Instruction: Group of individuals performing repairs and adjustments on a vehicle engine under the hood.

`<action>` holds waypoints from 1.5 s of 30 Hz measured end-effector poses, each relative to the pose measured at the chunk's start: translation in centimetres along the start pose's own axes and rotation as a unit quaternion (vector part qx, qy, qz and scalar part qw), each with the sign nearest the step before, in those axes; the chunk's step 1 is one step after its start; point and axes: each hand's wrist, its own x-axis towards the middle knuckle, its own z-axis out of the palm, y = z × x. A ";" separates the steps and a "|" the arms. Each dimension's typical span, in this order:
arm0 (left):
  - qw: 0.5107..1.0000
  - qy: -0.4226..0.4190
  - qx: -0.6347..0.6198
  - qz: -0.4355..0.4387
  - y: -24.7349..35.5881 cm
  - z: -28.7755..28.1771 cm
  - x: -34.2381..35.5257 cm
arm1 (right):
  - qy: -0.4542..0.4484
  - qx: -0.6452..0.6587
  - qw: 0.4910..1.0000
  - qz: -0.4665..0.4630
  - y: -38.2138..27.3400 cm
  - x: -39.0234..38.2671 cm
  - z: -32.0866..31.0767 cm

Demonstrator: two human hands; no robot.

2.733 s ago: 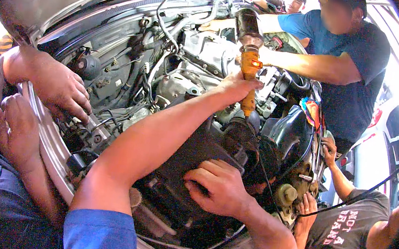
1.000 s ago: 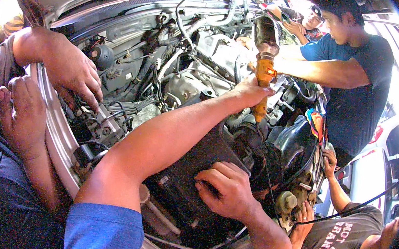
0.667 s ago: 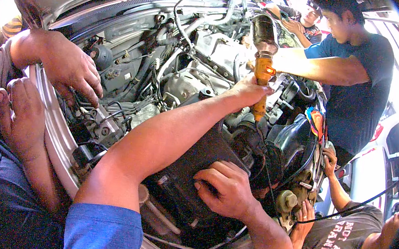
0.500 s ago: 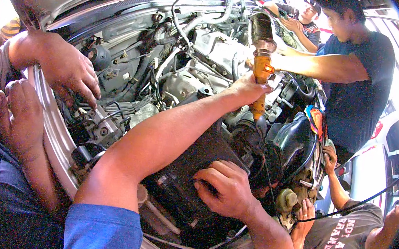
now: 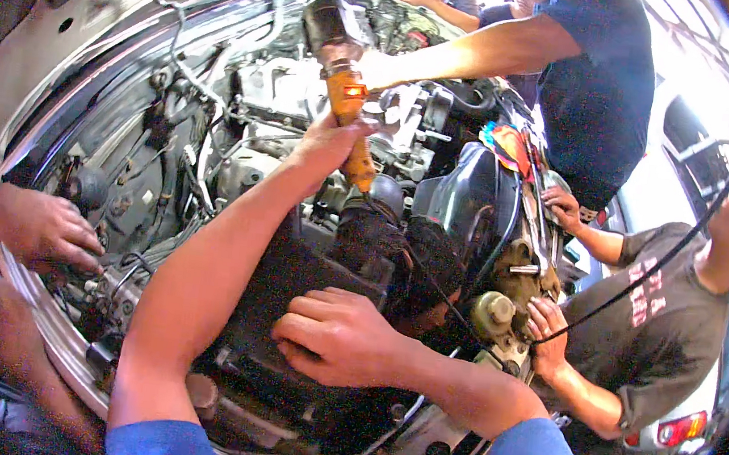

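Observation:
A corded work light [image 5: 342,90] with a yellow-orange handle and a dark hood rises over the engine [image 5: 255,166]. My left hand [image 5: 331,145] is wrapped round its handle, the arm stretched forward across the bay. From the handle's lower end a black cord [image 5: 426,275] runs down toward the right. My right hand [image 5: 338,337] is curled into a loose fist above a black plastic box [image 5: 271,293] at the near side. Nothing shows in its fingers, and its palm is hidden.
Another person's arm [image 5: 484,48] reaches over the engine from the far right. A person in a dark shirt [image 5: 641,322] has hands on the right front edge. More hands [image 5: 31,230] rest along the left fender. The raised hood [image 5: 32,64] hangs over the far left.
The view has swung right, so the scene sits farther left. My left hand still grips the work light. My right hand stays curled over the black box.

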 end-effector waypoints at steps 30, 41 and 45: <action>1.000 -0.007 -0.002 -0.026 -0.8 -0.5 1.0 | 0.023 0.021 0.999 -0.017 0.1 -0.1 0.0; 1.000 0.027 0.010 -0.005 0.6 0.3 -0.7 | 0.009 0.025 1.000 -0.004 0.1 -0.2 0.1; 1.000 0.013 -0.008 -0.002 0.1 0.1 -0.2 | 0.018 0.023 1.000 -0.007 0.1 -0.2 -0.1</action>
